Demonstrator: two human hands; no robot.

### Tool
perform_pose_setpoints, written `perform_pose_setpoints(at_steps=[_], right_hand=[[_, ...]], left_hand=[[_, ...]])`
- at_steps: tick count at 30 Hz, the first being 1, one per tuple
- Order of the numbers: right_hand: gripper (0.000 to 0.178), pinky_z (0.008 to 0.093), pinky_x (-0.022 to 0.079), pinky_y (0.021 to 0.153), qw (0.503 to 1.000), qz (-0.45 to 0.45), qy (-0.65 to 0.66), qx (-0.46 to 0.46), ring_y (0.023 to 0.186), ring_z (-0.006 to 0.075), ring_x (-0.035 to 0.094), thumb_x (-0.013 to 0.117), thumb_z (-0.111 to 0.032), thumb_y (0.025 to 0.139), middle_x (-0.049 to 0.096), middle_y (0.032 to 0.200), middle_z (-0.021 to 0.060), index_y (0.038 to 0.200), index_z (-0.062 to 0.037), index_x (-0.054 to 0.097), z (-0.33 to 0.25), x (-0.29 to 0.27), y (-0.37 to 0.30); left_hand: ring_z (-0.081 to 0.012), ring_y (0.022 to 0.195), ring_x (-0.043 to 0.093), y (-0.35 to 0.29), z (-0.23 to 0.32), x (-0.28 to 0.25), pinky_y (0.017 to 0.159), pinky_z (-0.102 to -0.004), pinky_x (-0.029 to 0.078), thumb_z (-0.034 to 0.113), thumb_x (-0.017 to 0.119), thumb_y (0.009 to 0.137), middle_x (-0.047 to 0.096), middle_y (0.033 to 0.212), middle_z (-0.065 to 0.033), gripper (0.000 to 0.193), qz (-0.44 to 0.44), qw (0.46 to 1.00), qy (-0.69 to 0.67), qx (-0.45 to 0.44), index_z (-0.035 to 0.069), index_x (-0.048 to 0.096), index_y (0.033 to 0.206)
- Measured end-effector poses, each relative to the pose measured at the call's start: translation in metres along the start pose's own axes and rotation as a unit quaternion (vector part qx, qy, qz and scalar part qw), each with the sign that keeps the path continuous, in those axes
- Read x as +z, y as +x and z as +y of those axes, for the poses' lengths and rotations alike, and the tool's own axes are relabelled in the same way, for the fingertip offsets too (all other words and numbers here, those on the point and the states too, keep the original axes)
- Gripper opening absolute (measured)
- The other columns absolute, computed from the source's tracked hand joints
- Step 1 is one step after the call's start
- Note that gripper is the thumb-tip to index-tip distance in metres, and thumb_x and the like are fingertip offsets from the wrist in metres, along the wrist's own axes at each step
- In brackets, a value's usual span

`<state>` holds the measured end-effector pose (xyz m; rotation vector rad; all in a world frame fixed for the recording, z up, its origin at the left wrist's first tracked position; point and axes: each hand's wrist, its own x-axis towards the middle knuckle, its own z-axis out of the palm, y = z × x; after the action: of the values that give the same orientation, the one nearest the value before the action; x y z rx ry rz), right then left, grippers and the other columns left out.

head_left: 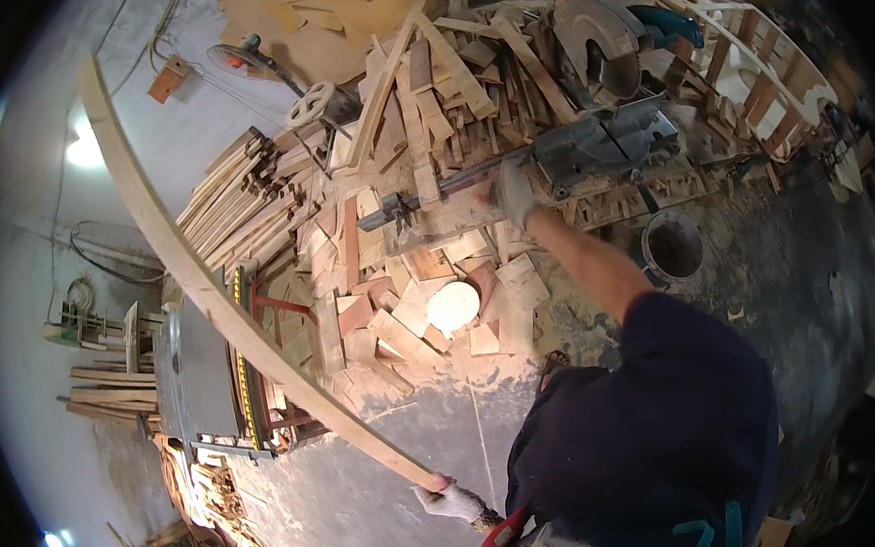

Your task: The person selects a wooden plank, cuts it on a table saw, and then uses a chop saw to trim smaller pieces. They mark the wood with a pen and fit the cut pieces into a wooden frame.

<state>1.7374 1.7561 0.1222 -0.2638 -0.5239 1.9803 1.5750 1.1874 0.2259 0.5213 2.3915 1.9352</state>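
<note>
In my left hand (453,500), in a white glove, is the near end of a long pale wooden board (214,297). The board rises away to the upper left, its outline bent by the lens. My right arm stretches forward to the saw bench. The gloved right hand (515,195) is at the long metal fence (443,191), just left of the saw's base. Motion smears its fingers, so I cannot make out their grip. Behind and right of it stands a mitre saw (599,48) with a round blade and a teal handle, raised above its grey base (605,148).
Wood offcuts (401,336) cover the floor below the bench, with a round pale disc (453,308) among them. A dark bucket (672,247) stands right of my forearm. Stacked strips (238,200) and a table saw (198,373) are left. Scrap boards (450,72) heap behind the fence.
</note>
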Motion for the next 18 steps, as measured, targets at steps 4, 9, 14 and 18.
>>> perform_pose_setpoints(at_steps=[4, 9, 14, 18], right_hand=[[0.054, 0.0370, 0.059, 0.067, 0.962, 0.114, -0.140, 0.207, 0.077, 0.0235, 0.070, 0.049, -0.057, 0.103, 0.070, 0.098, 0.0080, 0.120, -0.0064, 0.060, 0.061, 0.009, -0.164], [0.079, 0.0380, 0.058, 0.073, 0.958, 0.042, -0.201, 0.200, 0.087, 0.0284, 0.073, 0.043, -0.068, 0.100, 0.072, 0.111, 0.0162, 0.142, -0.0019, 0.050, -0.032, 0.034, -0.288], [0.094, 0.0485, 0.052, 0.098, 0.996, -0.058, -0.028, -0.056, 0.120, 0.0345, 0.062, 0.037, -0.079, 0.094, 0.063, 0.131, 0.0201, 0.146, -0.0020, 0.048, -0.215, 0.081, -0.386], [0.099, 0.0511, 0.047, 0.106, 0.982, 0.108, -0.014, -0.157, 0.131, 0.0372, 0.054, 0.038, -0.081, 0.092, 0.058, 0.140, 0.0200, 0.152, -0.0024, 0.042, -0.297, 0.056, -0.481]], left_hand=[[-0.0107, 0.062, 0.050, -0.051, -0.006, -0.007, 0.054, -0.0285, 0.041, 0.032, 0.089, 0.080, 0.052, 0.071, 0.0001, 0.046, -0.061, 0.998, 0.002, -0.004, -0.001, 0.059, 0.092], [-0.0092, 0.062, 0.050, -0.111, -0.010, 0.023, 0.055, -0.0286, 0.043, 0.021, 0.086, 0.081, 0.058, 0.070, -0.0010, 0.034, -0.226, 0.974, 0.008, -0.013, 0.000, 0.060, 0.081], [-0.0098, 0.060, 0.047, -0.168, -0.052, 0.057, 0.052, -0.0312, 0.041, 0.028, 0.089, 0.079, 0.055, 0.065, -0.0005, 0.042, -0.420, 0.907, -0.004, -0.021, -0.001, 0.058, 0.079], [-0.0166, 0.052, 0.044, -0.194, -0.052, 0.066, 0.049, -0.0358, 0.040, 0.036, 0.089, 0.077, 0.049, 0.055, -0.0061, 0.048, -0.524, 0.818, 0.190, 0.143, 0.004, 0.054, 0.071]])
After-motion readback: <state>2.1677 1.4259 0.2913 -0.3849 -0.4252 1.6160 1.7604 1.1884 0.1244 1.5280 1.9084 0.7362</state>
